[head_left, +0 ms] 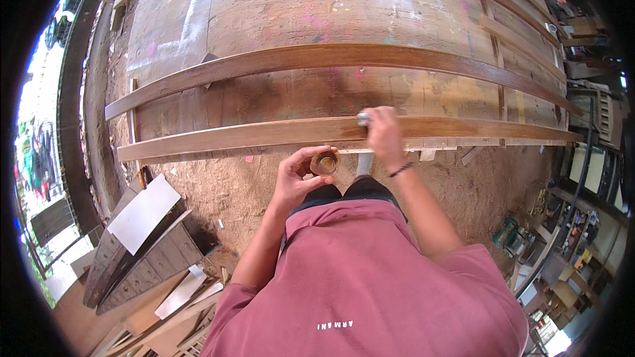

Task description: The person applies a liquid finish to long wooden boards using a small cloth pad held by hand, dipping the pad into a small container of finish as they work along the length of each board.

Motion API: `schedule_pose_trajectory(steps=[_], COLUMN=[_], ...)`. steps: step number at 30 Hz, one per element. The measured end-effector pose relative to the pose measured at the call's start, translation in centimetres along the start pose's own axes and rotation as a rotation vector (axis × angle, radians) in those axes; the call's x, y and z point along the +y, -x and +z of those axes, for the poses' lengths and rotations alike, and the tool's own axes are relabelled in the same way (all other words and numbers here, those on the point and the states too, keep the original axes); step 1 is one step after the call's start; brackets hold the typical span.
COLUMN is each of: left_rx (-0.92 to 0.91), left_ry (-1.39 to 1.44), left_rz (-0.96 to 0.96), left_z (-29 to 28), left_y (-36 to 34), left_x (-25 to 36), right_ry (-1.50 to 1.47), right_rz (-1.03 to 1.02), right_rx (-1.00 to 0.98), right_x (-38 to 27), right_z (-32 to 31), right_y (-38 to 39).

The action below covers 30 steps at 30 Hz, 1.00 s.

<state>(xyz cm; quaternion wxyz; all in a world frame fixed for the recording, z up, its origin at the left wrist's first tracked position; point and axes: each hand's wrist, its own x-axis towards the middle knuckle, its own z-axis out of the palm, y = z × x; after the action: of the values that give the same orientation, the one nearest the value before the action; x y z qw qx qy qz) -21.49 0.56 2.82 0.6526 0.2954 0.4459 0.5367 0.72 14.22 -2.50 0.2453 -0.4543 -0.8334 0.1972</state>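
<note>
My left hand point(296, 177) grips a small round cup point(327, 162) by its sides, just in front of the table edge. Its mouth faces up, and something brown shows inside. My right hand point(386, 137) pinches a small whitish wad point(363, 119), perhaps cloth, against the near wooden strip point(245, 137). That strip looks darker and wetter from around the wad toward the right, and paler to the left. Beyond it lies a second long strip point(297, 57), brown and glossy, roughly parallel. My right fingers partly hide the wad.
Both strips rest across a broad, paint-stained wooden table point(264, 20). More narrow strips point(516, 6) lie at its far right. Scrap boards point(155, 261) and a white sheet point(145, 213) are piled at lower left. Cluttered shelving point(575, 244) stands at right, above a sandy floor point(245, 198).
</note>
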Motion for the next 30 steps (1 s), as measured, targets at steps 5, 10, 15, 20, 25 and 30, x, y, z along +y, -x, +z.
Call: schedule_pose_trajectory(steps=[5,10,15,20,25,30], left_rx=[-0.082,-0.08,-0.096,-0.098,-0.141,-0.141], left_ry=[-0.06,-0.065,-0.049,-0.051,-0.04,-0.056], left_rz=[0.001,0.03,-0.018,-0.004,0.014,-0.026], left_z=[-1.9,-4.4,-5.9,-6.4,-6.7,-7.5], left_y=[-0.8,-0.3,0.2,-0.1,-0.5,-0.6], left_x=[1.6,2.2,2.4,2.6,3.2,3.6], right_ry=[-0.083,0.26,0.172,-0.089,0.067,0.184], right_rz=[-0.025,0.317,0.211,0.003,0.162,0.338], right_rx=[-0.065,0.188,0.154,-0.03,0.09,0.169], right_x=[-4.3,4.6,0.9,-8.9,-5.0,-1.7], right_z=[1.6,-5.9,-1.6,6.2,1.2,-1.3], right_y=[-1.0,3.1,2.2,-0.9,1.4,5.2])
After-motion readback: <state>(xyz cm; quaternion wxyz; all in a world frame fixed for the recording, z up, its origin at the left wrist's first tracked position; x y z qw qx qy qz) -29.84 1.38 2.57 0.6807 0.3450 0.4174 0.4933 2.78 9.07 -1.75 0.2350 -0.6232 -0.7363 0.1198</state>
